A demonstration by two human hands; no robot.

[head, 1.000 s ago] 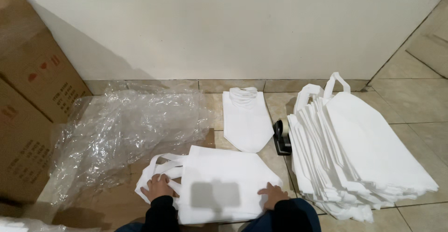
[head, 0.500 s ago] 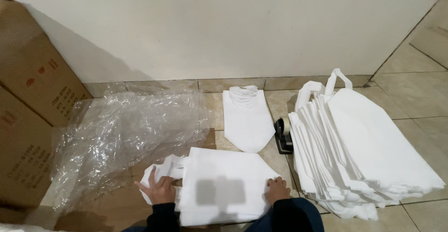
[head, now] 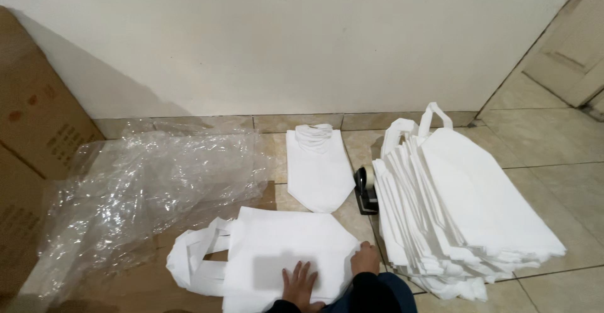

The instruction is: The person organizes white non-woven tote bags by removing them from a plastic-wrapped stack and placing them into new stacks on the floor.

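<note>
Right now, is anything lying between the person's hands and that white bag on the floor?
Nothing visible does. The left hand lies flat on the white bag, and the right hand touches its right edge. The tape dispenser and the tall pile of bags sit off to the right.

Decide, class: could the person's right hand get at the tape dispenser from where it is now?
Probably yes. The right hand rests on the edge of the white bag, and the tape dispenser stands just beyond it on bare tile, beside the bag stack, with nothing lying between.
</note>
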